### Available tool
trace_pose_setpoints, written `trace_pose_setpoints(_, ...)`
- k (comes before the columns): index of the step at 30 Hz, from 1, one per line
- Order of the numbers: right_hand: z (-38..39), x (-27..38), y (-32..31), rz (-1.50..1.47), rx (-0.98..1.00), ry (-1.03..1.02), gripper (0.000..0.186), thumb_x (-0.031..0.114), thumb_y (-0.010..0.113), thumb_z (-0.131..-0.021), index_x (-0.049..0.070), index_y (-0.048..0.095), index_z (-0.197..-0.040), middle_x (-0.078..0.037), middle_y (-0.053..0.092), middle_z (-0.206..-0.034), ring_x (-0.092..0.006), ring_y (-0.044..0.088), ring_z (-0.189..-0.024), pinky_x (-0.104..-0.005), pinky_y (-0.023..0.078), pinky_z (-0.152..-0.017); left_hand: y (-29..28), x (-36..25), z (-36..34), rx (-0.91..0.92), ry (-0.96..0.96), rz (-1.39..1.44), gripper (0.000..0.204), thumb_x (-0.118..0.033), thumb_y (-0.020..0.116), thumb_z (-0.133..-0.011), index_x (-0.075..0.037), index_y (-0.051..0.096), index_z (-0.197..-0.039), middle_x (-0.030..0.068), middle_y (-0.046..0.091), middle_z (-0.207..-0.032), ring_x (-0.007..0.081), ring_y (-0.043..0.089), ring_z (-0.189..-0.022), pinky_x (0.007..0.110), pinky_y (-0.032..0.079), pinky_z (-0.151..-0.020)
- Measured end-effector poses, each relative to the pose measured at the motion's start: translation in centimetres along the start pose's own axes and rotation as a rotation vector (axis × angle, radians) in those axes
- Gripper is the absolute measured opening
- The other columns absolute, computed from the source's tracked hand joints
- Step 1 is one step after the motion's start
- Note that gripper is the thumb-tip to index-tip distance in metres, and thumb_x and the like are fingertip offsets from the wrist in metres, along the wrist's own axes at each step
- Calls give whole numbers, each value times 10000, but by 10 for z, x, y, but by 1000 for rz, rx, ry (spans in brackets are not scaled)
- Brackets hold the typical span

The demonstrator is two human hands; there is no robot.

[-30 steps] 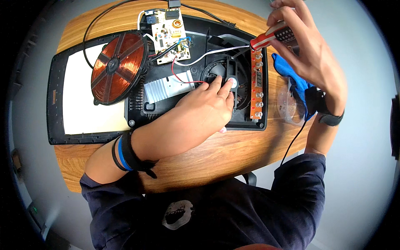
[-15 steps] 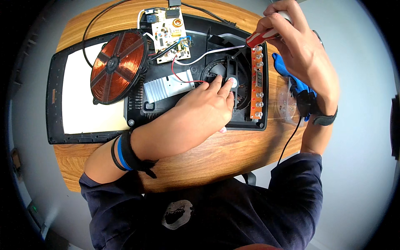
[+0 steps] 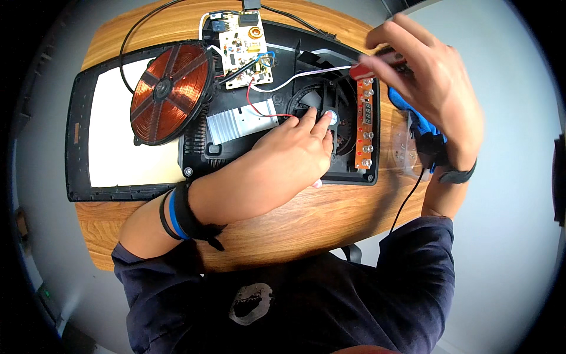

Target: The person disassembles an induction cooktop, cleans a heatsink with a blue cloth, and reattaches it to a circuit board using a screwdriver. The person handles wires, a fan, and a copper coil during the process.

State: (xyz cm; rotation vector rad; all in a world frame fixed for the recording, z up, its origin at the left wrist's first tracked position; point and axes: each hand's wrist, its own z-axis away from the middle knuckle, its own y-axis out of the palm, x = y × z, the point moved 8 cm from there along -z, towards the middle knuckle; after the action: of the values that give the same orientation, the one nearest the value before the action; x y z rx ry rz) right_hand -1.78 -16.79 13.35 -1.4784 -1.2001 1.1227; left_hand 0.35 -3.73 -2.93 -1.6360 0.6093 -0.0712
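My left hand point(image 3: 298, 144) lies over the black cooling fan point(image 3: 308, 97) in an open appliance base point(image 3: 283, 44). Its index and middle fingers are stretched out and touch the fan frame, beside a round whitish hub. Above the top right corner of the base, my right hand point(image 3: 439, 88) is around a red-handled screwdriver point(image 3: 362, 72), thumb and fingers slightly loose on the handle. The tool's tip is hidden from view. Just below the screwdriver stands an orange LED display board point(image 3: 364, 127) with clear bulbs. A finned silver heat sink point(image 3: 242, 121) sits left of the fan.
Left of the base, a copper coil point(image 3: 171, 94) leans on the flipped black cover panel point(image 3: 79, 147). A populated circuit board point(image 3: 244, 50) stands at the back with wires running from it. Right of the base are a clear container point(image 3: 405, 150) with small parts and a blue cloth point(image 3: 407, 101).
My right hand has turned and its fingers have spread a little around the screwdriver handle. My left hand stays on the fan.
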Motion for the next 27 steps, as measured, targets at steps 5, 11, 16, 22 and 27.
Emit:
trace_pose_setpoints(5, 0, 6, -1, 184, -6, 173, 251, 305, 863, -1025, 98, 761, -1125, -95, 776, -1042, -319, 822, -904, -407, 650, -778, -2, -1, 1, 8, -5, -1, 810, -393, 817, -995, 182, 587, -1517, 388, 504, -1701, 515, 494, -1604, 573, 521, -1258)
trace_pose_setpoints(11, 5, -8, -9, 91, 88, 11, 349, 380, 866, -1009, 45, 783, -1062, -179, 752, -819, -399, 782, -806, -462, 606, -710, -3, -2, 1, -25, 19, 23, 783, -380, 820, -992, 179, 608, -1496, 389, 511, -1694, 514, 502, -1592, 570, 527, -1249)
trace_pose_setpoints(16, 10, -47, 2, 32, 152, 499, 462, 464, 847, -1041, 19, 782, -1147, -185, 788, -833, -404, 782, -742, -466, 619, -718, -5, -1, 0, 0, -5, 26, 780, -378, 825, -988, 178, 610, -1491, 387, 513, -1690, 511, 513, -1582, 565, 527, -1249)
trace_pose_setpoints(22, 13, -38, -7, -127, 58, 39, 498, 263, 961, -930, 62, 668, -1280, -110, 782, -980, -340, 793, -836, -424, 624, -766, -2, 1, 1, -13, 8, 28, 784, -396, 822, -992, 170, 612, -1493, 382, 518, -1680, 511, 521, -1568, 559, 535, -1233)
trace_pose_setpoints(27, 15, -47, 4, -30, -68, 305, 510, 471, 862, -1032, 53, 668, -1252, -105, 809, -981, -292, 814, -847, -393, 627, -757, -1, -1, 0, -18, 11, 35, 760, -412, 805, -1009, 169, 631, -1466, 386, 522, -1672, 507, 530, -1551, 557, 530, -1219)
